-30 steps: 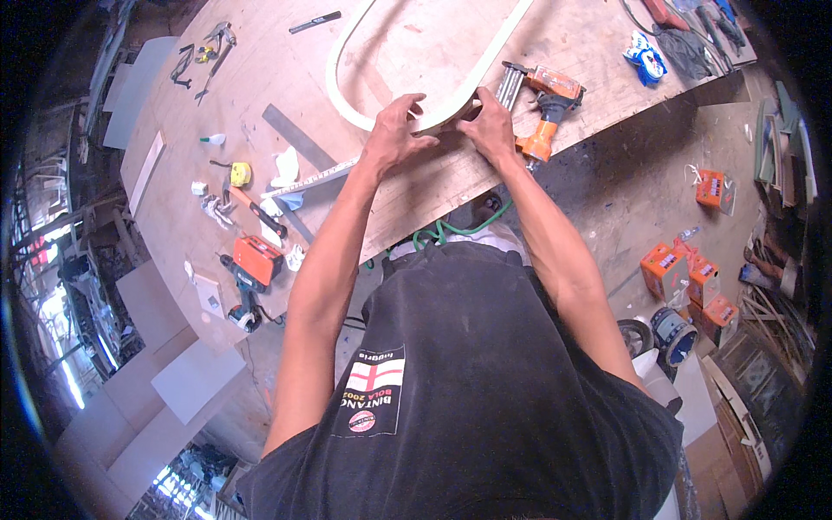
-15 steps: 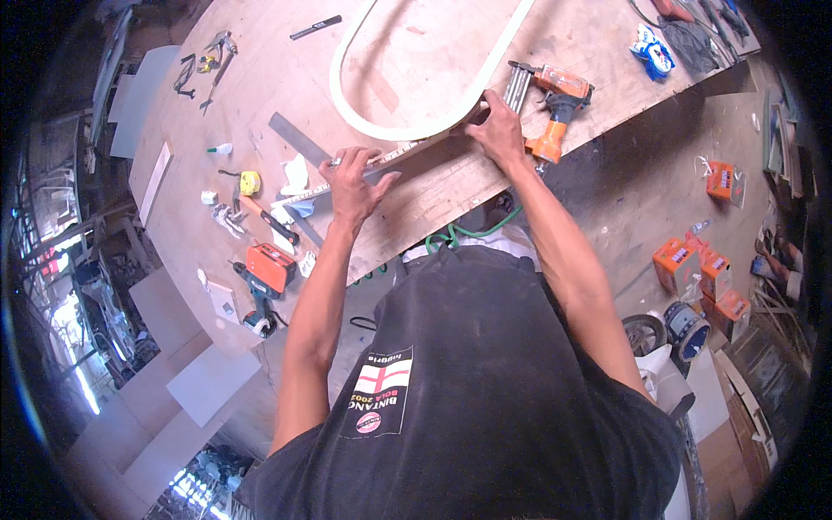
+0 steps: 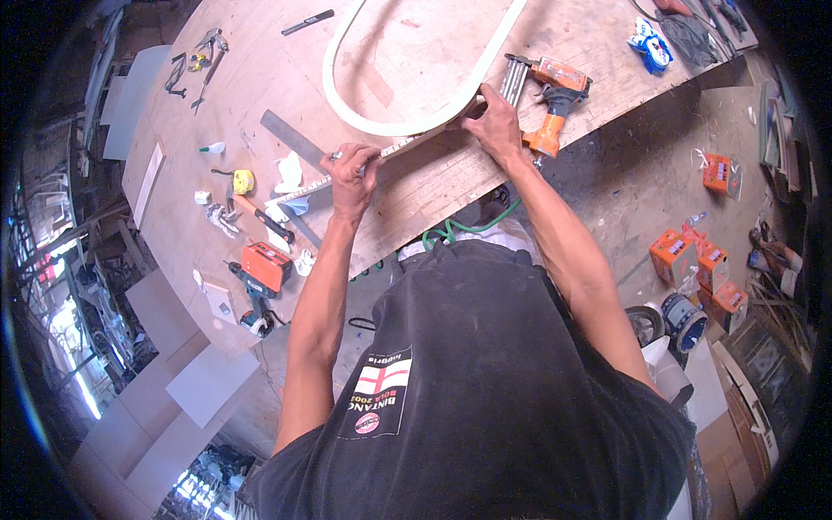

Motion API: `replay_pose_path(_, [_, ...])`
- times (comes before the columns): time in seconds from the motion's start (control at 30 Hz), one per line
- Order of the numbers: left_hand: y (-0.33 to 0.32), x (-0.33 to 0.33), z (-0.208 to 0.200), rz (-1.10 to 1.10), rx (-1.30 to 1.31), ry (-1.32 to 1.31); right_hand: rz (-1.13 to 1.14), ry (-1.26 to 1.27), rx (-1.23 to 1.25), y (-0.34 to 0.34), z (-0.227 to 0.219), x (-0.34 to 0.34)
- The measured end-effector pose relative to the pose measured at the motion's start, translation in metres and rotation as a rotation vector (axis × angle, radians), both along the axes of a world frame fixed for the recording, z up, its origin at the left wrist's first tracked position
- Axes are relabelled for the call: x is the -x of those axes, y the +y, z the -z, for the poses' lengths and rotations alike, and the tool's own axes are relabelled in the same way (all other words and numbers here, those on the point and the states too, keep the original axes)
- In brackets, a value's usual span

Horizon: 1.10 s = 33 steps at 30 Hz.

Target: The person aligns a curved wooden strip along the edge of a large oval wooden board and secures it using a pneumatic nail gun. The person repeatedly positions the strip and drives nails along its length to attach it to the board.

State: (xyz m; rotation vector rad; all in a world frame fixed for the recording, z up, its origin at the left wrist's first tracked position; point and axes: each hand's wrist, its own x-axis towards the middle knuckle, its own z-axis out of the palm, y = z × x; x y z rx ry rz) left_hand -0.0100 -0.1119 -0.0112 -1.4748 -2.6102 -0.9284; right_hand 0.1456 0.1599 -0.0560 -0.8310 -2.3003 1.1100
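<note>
A white frame with a rounded end (image 3: 381,128) lies on the wooden workbench (image 3: 260,78). Along its near side runs a narrow pale strip with evenly spaced marks (image 3: 400,146), like a ruler. My left hand (image 3: 354,173) is closed around this strip, fingers curled. At the frame's curved edge my right hand (image 3: 496,130) pinches with thumb and forefinger; a small dark piece shows by the fingertips, too hidden to name. An orange nail gun (image 3: 555,87) rests just right of that hand. A flat grey metal strip (image 3: 290,137) extends beyond my left hand.
At the left lie a yellow tape measure (image 3: 243,181), an orange-handled tool (image 3: 251,206) and an orange cordless drill (image 3: 266,267). A black pen-like stick (image 3: 308,22) and clamps (image 3: 208,52) are farther off. Orange boxes (image 3: 674,253) stand on the floor; a green hose (image 3: 472,232) hangs at the bench edge.
My left hand's fingers and thumb, spread before, have closed around the marked strip. My right hand keeps its pinch. The whole view has shifted slightly.
</note>
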Motion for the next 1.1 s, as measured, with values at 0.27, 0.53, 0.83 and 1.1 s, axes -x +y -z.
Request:
replay_pose_path(0.27, [0.002,0.000,0.002,0.012,0.009,0.049,0.015,-0.016,0.041,-0.002,-0.001,0.000])
replay_pose_path(0.53, [0.001,0.003,0.002,0.022,0.012,0.088,0.005,-0.015,-0.016,0.001,0.005,0.001])
replay_pose_path(0.83, [-0.009,0.003,0.008,-0.075,-0.018,0.006,0.007,-0.005,-0.075,-0.003,0.005,0.000])
replay_pose_path(1.1, [-0.004,0.002,-0.009,-0.052,-0.019,0.143,0.015,-0.029,-0.044,-0.004,0.003,-0.001])
